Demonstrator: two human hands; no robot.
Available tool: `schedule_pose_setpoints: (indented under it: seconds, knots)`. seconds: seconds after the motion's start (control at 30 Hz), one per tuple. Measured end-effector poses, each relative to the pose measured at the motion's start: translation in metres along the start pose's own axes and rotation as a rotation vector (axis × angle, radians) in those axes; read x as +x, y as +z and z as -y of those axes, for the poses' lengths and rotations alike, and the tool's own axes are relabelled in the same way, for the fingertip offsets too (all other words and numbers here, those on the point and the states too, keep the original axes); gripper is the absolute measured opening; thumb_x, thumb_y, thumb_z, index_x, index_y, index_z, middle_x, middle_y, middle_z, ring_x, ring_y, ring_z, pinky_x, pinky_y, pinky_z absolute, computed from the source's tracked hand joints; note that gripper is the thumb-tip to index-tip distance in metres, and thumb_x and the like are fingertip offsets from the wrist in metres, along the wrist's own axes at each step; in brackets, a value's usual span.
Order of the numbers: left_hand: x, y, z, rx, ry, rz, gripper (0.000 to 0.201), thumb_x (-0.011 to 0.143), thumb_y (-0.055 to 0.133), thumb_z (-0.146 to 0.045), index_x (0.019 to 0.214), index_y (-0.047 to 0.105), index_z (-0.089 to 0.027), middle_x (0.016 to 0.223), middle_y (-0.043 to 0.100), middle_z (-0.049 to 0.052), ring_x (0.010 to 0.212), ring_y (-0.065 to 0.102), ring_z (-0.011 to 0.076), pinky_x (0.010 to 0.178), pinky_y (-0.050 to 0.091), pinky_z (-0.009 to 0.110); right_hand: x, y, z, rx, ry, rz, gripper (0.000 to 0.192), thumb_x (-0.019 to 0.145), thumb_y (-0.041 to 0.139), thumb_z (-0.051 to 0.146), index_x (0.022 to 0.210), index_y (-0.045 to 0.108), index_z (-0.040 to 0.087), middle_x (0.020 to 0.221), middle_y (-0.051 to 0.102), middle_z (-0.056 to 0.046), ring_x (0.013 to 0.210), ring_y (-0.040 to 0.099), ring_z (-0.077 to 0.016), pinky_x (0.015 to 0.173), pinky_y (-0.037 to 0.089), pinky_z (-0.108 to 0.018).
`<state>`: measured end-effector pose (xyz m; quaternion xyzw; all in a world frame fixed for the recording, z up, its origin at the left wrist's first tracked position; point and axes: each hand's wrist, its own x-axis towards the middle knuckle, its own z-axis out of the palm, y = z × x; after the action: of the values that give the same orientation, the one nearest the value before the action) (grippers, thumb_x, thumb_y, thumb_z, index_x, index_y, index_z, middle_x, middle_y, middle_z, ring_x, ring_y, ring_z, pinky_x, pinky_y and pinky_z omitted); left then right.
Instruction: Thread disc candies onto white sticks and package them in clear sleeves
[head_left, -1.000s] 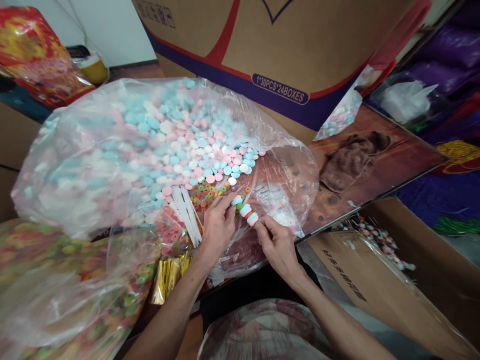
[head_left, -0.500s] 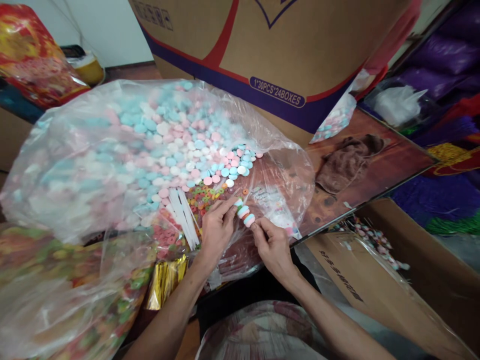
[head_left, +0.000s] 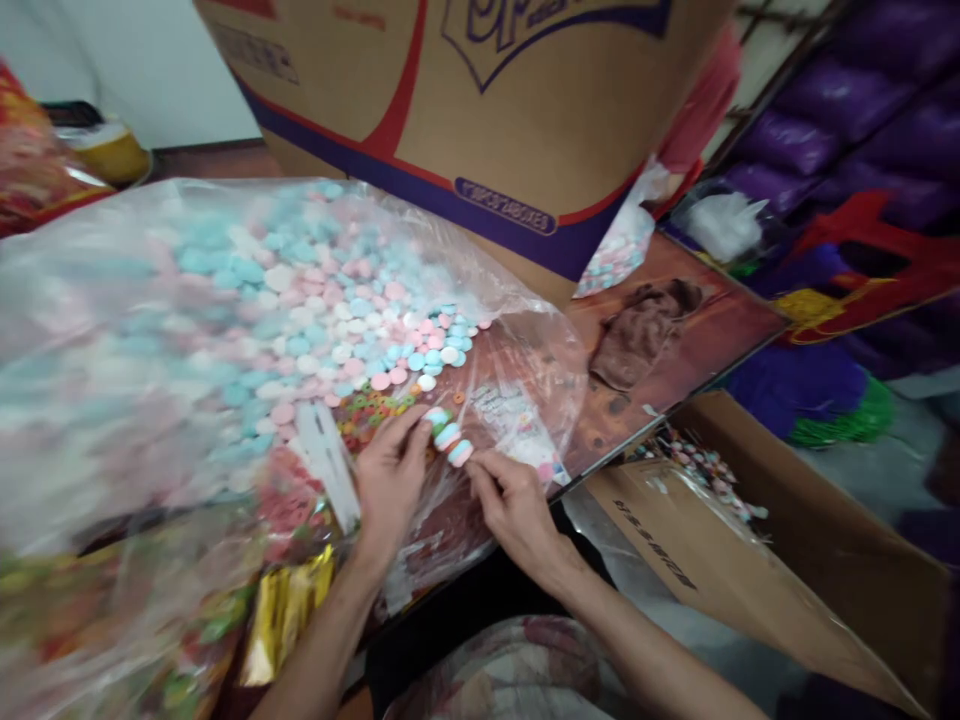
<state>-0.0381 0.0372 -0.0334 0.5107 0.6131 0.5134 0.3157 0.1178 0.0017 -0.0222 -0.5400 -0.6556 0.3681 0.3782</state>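
Observation:
My left hand and my right hand hold between their fingertips a short candy skewer of blue, pink, white and green discs. The left hand pinches its upper end, the right its lower end. They work over a big clear plastic bag full of pink, blue and white candy discs. Small coloured candy rings and a bundle of white sticks lie just left of the left hand.
A large printed cardboard box stands behind the bag. A brown cloth lies on the wooden board at right. An open cardboard box with finished skewers sits lower right. Gold twist ties and another candy bag lie lower left.
The view has swung right and blurred, so everything shifted left in the frame. Both hands keep hold of the candy skewer in the same pose.

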Motion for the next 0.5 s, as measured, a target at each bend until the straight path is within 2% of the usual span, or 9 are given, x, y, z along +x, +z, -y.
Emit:
schedule_pose_setpoints:
  seconds: [0.1,0.2,0.33,0.4,0.5]
  knots:
    - [0.002,-0.003,-0.001,-0.017,-0.031,0.013,0.030,0.085,0.068,-0.044,0.106,0.076,-0.024,0.109,0.076,0.004,0.103,0.069,0.0230,0.106,0.050,0.042,-0.001,-0.008,0.002,-0.052,-0.062,0.015,0.027,0.097,0.044,0.017,0.088,0.069,0.022,0.078,0.066,-0.001,0.070,0.059,-0.0149,0.068,0.044,-0.025]
    - [0.002,0.000,-0.002,-0.021,-0.030,0.068,0.034,0.084,0.068,-0.048,0.109,0.075,-0.025,0.115,0.075,0.004,0.110,0.068,0.0246,0.109,0.048,0.043,-0.005,-0.021,-0.003,-0.068,-0.069,-0.061,0.027,0.098,0.045,0.018,0.093,0.071,0.022,0.079,0.068,-0.001,0.068,0.060,-0.0145,0.068,0.045,-0.024]
    - [-0.002,0.004,-0.004,-0.107,-0.110,0.134,0.046,0.080,0.071,-0.053,0.118,0.071,-0.026,0.122,0.073,0.005,0.105,0.072,0.0262,0.105,0.052,0.044,-0.012,-0.053,-0.020,-0.072,-0.051,-0.285,0.025,0.100,0.047,0.026,0.089,0.068,0.019,0.074,0.065,-0.001,0.066,0.059,-0.0145,0.066,0.045,-0.024]
    - [-0.002,0.005,-0.002,-0.119,-0.159,0.139,0.050,0.078,0.072,-0.054,0.118,0.071,-0.025,0.117,0.075,0.006,0.100,0.074,0.0268,0.101,0.055,0.044,-0.011,-0.074,-0.033,-0.114,0.002,-0.429,0.027,0.100,0.047,0.030,0.085,0.066,0.019,0.069,0.059,0.000,0.062,0.054,-0.0138,0.063,0.043,-0.024]
    - [-0.001,0.004,0.004,-0.092,-0.158,0.126,0.046,0.078,0.072,-0.054,0.111,0.073,-0.023,0.107,0.077,0.007,0.095,0.074,0.0254,0.097,0.056,0.041,0.000,-0.106,-0.056,-0.224,0.100,-0.610,0.026,0.099,0.048,0.034,0.084,0.064,0.019,0.065,0.055,0.003,0.059,0.051,-0.0136,0.061,0.041,-0.025]
